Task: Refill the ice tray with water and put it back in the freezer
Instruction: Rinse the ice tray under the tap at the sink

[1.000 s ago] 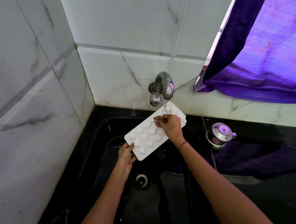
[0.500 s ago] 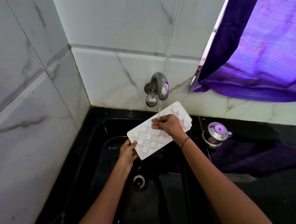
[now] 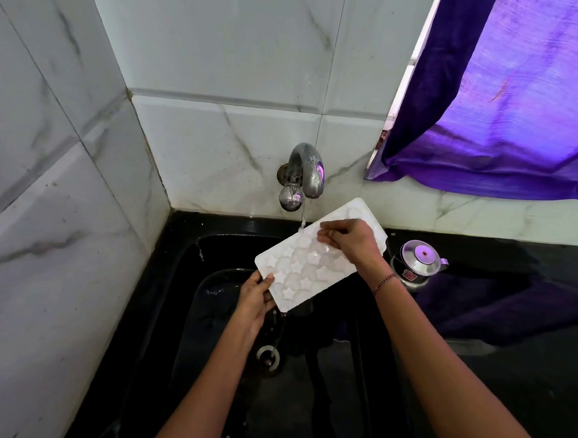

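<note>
A white ice tray with star-shaped cells is held tilted over the black sink, its far end higher. My left hand grips its near lower corner, thumb on top. My right hand lies on the tray's far half with fingers curled over its top face. A thin stream of water runs from the steel tap onto the tray's far edge beside my right fingers. Water drips from the tray's low corner toward the drain.
White marble tiles close the left and back. A steel pot with a lid stands on the black counter right of the sink. A purple curtain hangs over the window at upper right.
The tap now runs water onto the tray. The tray has dropped to a flatter tilt, and water spills from its low corner. Both hands keep their hold.
</note>
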A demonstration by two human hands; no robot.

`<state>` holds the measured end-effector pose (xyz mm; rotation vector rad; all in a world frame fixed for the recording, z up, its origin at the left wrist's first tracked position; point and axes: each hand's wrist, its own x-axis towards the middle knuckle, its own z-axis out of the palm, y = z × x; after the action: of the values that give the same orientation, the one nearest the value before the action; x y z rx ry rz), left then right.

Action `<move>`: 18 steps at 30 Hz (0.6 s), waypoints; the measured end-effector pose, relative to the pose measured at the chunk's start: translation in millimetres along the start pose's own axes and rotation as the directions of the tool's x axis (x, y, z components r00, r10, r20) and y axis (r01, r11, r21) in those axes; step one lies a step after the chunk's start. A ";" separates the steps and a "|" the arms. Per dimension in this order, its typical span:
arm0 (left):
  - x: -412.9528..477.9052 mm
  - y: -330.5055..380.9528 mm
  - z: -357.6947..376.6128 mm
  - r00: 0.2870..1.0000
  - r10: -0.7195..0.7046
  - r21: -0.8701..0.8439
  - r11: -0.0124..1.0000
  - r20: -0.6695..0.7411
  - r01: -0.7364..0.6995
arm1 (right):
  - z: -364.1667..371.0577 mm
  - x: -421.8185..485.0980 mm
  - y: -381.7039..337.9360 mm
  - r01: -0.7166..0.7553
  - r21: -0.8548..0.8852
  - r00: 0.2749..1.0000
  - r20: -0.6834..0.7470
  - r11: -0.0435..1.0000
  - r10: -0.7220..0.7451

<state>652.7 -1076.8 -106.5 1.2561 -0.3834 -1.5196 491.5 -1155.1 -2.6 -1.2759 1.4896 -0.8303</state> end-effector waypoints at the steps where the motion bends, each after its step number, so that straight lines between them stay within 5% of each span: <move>1: -0.7 0.1 -3.7 1.000 0.002 0.005 1.000 -0.007 -0.002 | -7.5 1.3 2.3 0.040 -0.078 0.997 -0.065 0.996 -0.046; 5: -6.2 1.1 -25.0 0.999 0.010 0.024 1.000 -0.039 -0.009 | -34.7 3.1 9.5 0.123 -0.509 0.925 -0.253 0.852 -0.284; 8: -11.0 3.1 -42.5 0.997 0.016 0.004 1.000 -0.072 -0.016 | -41.8 0.8 16.4 0.069 -0.619 0.937 -0.228 0.783 -0.263; 18: -23.0 10.2 -92.5 0.989 0.033 -0.039 0.998 -0.141 -0.039 | 0.7 -8.8 9.3 0.122 -0.324 0.991 -0.008 0.938 -0.131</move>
<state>733.3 -1027.5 -123.2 1.3083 -0.2791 -1.3926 489.1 -1144.4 -9.3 -1.6225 1.6275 -0.7071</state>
